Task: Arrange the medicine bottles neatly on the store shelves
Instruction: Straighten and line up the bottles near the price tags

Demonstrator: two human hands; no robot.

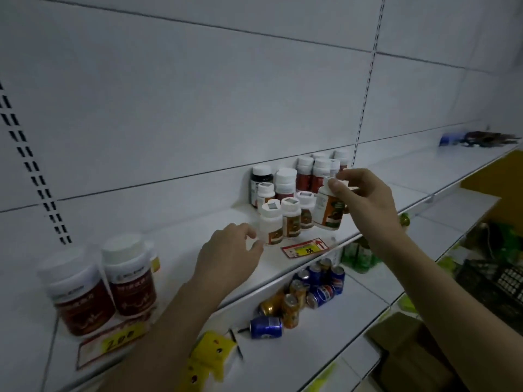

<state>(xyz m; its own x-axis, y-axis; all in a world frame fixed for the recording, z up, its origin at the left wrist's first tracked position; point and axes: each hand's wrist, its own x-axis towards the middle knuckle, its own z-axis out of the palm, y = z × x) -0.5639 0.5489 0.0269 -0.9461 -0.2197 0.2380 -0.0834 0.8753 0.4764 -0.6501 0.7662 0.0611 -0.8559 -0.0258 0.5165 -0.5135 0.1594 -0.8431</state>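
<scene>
My right hand (365,193) grips a white-capped medicine bottle (329,213) by its cap, holding it tilted just above the white shelf (198,244). To its left stands a cluster of several small white-capped bottles (285,213), with taller red-labelled ones (314,172) behind against the back wall. My left hand (229,258) rests on the shelf with fingers apart, its fingertips close to the front-left bottle (271,223); I cannot tell if they touch it. Two large red-labelled bottles (104,284) stand at the shelf's left end.
A red and yellow price tag (307,248) lies on the shelf in front of the cluster. On the lower shelf lie several soda cans (305,295) and a yellow box (209,360). Cardboard boxes (407,346) and a dark crate (492,281) sit lower right.
</scene>
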